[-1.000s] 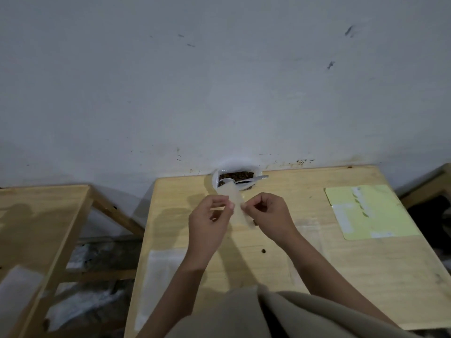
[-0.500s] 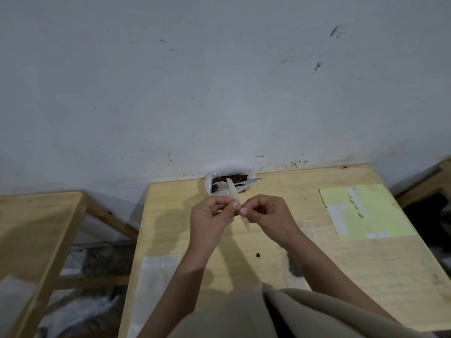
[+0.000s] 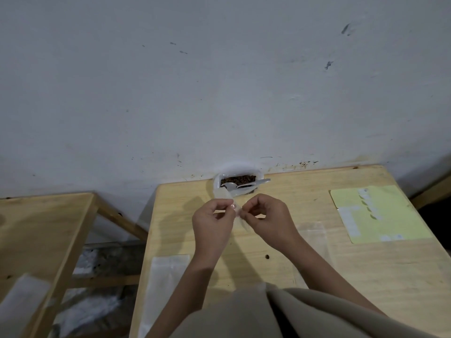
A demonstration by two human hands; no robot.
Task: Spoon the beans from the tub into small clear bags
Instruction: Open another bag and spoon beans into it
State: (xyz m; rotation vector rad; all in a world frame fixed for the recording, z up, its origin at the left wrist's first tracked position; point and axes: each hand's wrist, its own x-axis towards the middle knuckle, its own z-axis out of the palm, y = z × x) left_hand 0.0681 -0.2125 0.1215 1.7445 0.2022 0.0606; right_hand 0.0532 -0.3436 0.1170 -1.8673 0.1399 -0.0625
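Observation:
A small clear bag (image 3: pixel 225 195) is held up above the wooden table (image 3: pixel 366 276). My left hand (image 3: pixel 212 223) and my right hand (image 3: pixel 268 215) both pinch it between thumb and fingertips, close together. Behind them, against the wall, stands a white tub (image 3: pixel 238 170) holding brown beans (image 3: pixel 238 179). A white plastic spoon (image 3: pixel 246 185) lies across the tub's opening with its handle pointing right.
A stack of flat clear bags (image 3: pixel 161 289) lies at the table's near left, another clear bag (image 3: pixel 314 242) right of my arms. A yellow-green sheet with stickers (image 3: pixel 375 213) sits at the right. One loose bean (image 3: pixel 267 256) lies mid-table. A second wooden table (image 3: pixel 36 230) stands left.
My two hands have drawn closer together on the bag, which now shows mostly edge-on instead of flat. The view has shifted a little.

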